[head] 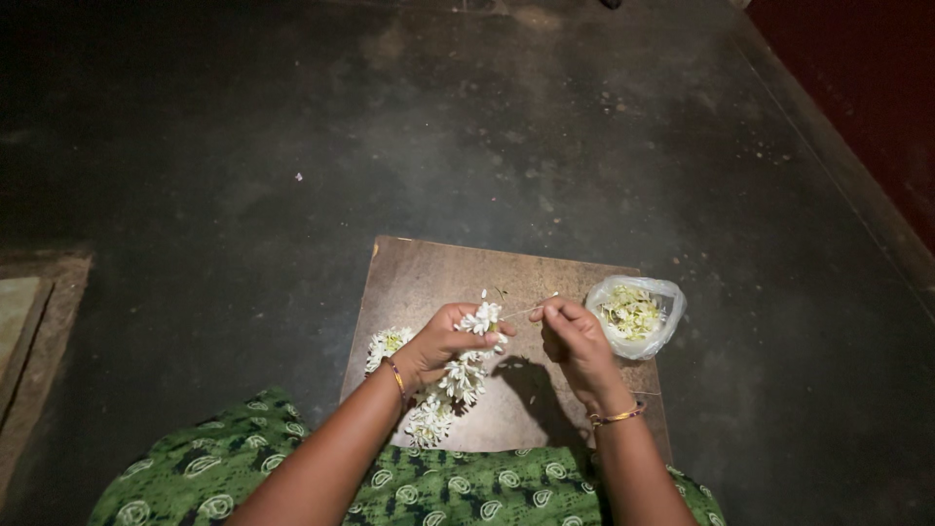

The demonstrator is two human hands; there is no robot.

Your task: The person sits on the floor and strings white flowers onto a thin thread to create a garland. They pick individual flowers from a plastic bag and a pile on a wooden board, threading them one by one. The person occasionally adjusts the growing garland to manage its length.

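My left hand (440, 341) pinches the upper end of a garland of small white flowers (456, 382), which hangs down from my fingers onto a brown board (429, 273). My right hand (575, 336) is closed on a thin thread (531, 309) that runs across to the garland's top. The two hands are a few centimetres apart above the board. A small loose cluster of white flowers (387, 343) lies on the board just left of my left wrist.
A clear plastic bag (638, 314) of pale green-white flower buds sits on the board's right edge, beside my right hand. The board rests on a dark floor (292, 146). My green patterned clothing (458, 487) covers the near edge. A red wall (867, 88) rises at the right.
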